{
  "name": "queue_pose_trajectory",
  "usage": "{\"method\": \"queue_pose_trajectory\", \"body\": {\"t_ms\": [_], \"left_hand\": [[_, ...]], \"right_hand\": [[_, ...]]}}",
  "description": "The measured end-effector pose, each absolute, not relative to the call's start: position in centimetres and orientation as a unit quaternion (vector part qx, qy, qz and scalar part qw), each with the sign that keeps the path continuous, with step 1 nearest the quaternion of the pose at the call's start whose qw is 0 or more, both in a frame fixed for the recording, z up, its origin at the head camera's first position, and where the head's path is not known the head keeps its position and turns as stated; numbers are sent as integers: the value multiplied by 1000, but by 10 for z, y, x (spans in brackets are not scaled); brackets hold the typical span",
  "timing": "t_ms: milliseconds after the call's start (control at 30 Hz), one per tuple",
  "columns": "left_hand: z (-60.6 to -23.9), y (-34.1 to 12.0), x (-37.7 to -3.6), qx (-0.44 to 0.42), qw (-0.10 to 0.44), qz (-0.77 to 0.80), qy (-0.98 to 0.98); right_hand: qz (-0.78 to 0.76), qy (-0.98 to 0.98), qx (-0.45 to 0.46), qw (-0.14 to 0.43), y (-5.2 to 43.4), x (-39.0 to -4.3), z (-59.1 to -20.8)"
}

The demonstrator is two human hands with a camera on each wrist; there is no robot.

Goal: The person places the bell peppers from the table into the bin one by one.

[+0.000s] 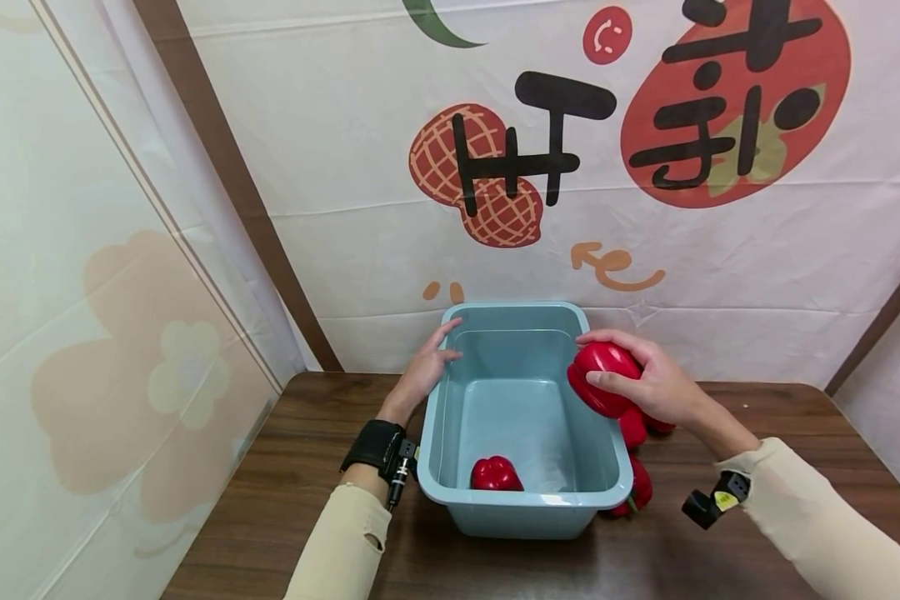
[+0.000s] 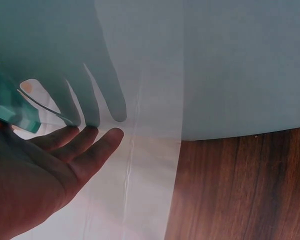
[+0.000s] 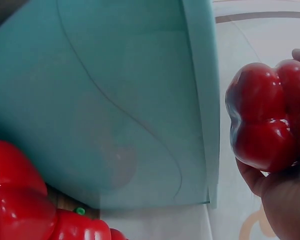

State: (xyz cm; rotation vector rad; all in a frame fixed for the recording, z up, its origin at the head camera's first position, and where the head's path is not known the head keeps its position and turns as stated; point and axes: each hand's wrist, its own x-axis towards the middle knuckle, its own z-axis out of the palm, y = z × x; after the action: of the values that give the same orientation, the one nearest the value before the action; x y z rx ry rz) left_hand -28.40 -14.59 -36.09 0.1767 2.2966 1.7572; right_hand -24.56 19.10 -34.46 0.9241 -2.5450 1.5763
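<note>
1. White printed cloth is hung behind a dark brown wood-grain bench.
2. One glossy red bell pepper is gripped by the right hand above the right rim of a pale blue rectangular plastic tub, right of centre in the frame.
3. Another red pepper is held inside, lower centre.
4. Further red peppers are seen beside the tub's right wall.
5. Fingers of the left hand are extended at the left rim.

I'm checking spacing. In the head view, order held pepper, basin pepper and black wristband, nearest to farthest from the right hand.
1. Held pepper: in the right hand.
2. Basin pepper: inside the basin.
3. Black wristband: left of the basin.
</note>
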Motion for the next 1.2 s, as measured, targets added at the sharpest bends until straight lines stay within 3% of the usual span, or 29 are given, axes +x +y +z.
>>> {"method": "queue_pose_trajectory", "body": {"t_ms": [1200], "left_hand": [[-363,-147,-285,67,127,602,786]], "right_hand": [[491,-810,322,-7,173,-253,-333]]}}
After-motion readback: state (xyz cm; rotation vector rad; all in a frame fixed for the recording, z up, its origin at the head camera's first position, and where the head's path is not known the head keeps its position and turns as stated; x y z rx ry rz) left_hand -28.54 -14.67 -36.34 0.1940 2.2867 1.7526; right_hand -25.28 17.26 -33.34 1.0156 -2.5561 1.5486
